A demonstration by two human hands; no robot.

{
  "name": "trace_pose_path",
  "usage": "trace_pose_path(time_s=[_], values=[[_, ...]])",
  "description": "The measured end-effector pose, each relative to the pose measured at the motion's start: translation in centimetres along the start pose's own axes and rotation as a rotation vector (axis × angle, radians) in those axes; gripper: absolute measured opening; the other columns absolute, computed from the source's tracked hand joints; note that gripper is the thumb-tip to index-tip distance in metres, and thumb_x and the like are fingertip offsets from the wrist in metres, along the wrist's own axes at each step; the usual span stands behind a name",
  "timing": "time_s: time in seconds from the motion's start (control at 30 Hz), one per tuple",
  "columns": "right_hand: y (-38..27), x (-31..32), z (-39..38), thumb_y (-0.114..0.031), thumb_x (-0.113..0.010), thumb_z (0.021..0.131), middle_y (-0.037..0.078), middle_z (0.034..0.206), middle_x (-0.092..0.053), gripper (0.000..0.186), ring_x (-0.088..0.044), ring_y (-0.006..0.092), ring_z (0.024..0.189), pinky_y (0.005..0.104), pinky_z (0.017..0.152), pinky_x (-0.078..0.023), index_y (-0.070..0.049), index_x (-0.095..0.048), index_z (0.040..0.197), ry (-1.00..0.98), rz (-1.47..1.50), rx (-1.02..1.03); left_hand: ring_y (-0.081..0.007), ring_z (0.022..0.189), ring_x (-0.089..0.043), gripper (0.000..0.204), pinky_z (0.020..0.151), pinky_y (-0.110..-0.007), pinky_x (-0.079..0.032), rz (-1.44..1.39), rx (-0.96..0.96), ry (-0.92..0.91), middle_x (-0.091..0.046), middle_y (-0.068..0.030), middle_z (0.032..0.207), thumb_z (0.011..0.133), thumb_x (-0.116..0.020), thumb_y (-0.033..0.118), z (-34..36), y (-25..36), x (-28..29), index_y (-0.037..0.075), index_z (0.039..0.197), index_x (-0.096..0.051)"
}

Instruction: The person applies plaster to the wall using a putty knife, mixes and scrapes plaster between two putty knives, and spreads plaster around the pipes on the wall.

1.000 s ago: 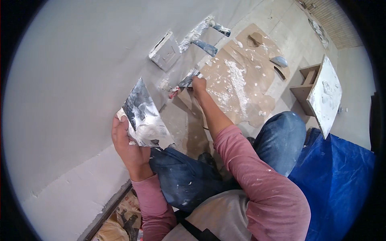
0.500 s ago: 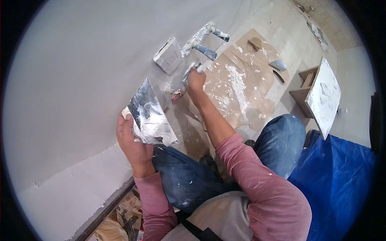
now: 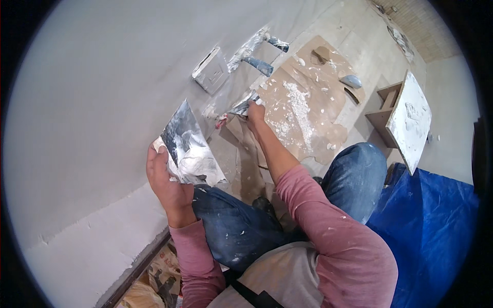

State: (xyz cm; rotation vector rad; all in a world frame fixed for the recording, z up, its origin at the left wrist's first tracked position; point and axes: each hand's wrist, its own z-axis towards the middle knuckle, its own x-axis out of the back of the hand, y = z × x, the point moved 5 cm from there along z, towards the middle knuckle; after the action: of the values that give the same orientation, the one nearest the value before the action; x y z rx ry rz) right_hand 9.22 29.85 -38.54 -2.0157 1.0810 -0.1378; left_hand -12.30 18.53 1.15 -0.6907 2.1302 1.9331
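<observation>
Two bare hands work in the head view, both with fingers clamped on metal. The left hand (image 3: pixel 168 177), between eight and nine o'clock, grips a broad metal plate (image 3: pixel 186 137) by its near edge, the thumb lying over the upper face and the other fingers mostly hidden behind. A heap of white paste (image 3: pixel 196 162) sits on the lower part of the plate, with smears spread further up. The right hand (image 3: pixel 255 111), at twelve o'clock, has its fingers closed on a smaller metal blade (image 3: pixel 241 106) that points toward ten o'clock, close to the grey wall (image 3: pixel 102 113); whether its edge touches the wall I cannot tell.

Just beside that blade, toward its lower end, is a small red piece (image 3: pixel 222 121) in whitish smears. At eleven o'clock a pale square box (image 3: pixel 210 72) stands out from the wall, and next to it, near twelve, runs a crumpled silvery strip (image 3: pixel 248 50) with two blue tube-like pieces (image 3: pixel 258 66). Brown sheeting (image 3: pixel 331 110) covers the floor between one and two o'clock, strewn with white crumbs. Between two and three o'clock, a white worktop (image 3: pixel 403 133) on a wooden stand (image 3: pixel 382 115) carries more paste (image 3: pixel 414 117). A blue tarp (image 3: pixel 421 226) lies at four o'clock.
</observation>
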Motion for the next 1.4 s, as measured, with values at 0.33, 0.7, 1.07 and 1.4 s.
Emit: trace_pose_path(time_s=[0.33, 0.7, 1.07, 1.4], values=[[0.3, -4.2, -5.0, -0.014, -0.055, 0.082, 0.032, 0.109, -0.067, 0.044, -0.069, 0.0391, 0.099, 0.0454, 0.083, -0.052, 0.017, -0.062, 0.113, 0.092, -0.306, -0.099, -0.0198, 0.094, -0.068, 0.025, 0.084, -0.034, -0.054, 0.021, -0.038, 0.053, -0.068, -0.0126, 0.106, 0.101, -0.046, 0.012, -0.1, 0.5, 2.2, -0.005, 0.116, -0.057], [-0.4, -3.8, -4.0, -0.016, -0.060, 0.086, 0.023, 0.105, -0.068, 0.043, -0.069, 0.0305, 0.092, 0.0419, 0.075, -0.054, 0.015, -0.061, 0.115, 0.095, -0.253, -0.057, -0.0201, 0.093, -0.068, 0.025, 0.084, -0.034, -0.055, -0.015, -0.030, 0.032, -0.067, -0.0126, 0.106, 0.100, -0.047, 0.012, 0.0, 0.3, 1.2, -0.005, 0.116, -0.057], [-1.6, -2.7, -5.9, -0.018, -0.062, 0.091, 0.020, 0.098, -0.069, 0.040, -0.068, 0.0256, 0.090, 0.0413, 0.079, -0.052, 0.016, -0.061, 0.112, 0.006, -0.183, 0.159, -0.0208, 0.095, -0.068, 0.025, 0.086, -0.034, -0.055, -0.017, -0.023, 0.030, -0.067, -0.0129, 0.107, 0.101, -0.047, 0.012, -0.1, 0.3, 1.5, -0.005, 0.116, -0.057], [-0.5, -2.0, -3.3, -0.023, -0.061, 0.086, 0.036, 0.106, -0.067, 0.047, -0.068, 0.0434, 0.101, 0.0453, 0.086, -0.051, 0.019, -0.062, 0.108, 0.169, -0.594, 0.153, -0.0214, 0.095, -0.068, 0.025, 0.085, -0.035, -0.055, -0.026, -0.013, 0.011, -0.067, -0.0131, 0.107, 0.100, -0.047, 0.012, 0.1, 0.0, 0.7, -0.005, 0.117, -0.056]])
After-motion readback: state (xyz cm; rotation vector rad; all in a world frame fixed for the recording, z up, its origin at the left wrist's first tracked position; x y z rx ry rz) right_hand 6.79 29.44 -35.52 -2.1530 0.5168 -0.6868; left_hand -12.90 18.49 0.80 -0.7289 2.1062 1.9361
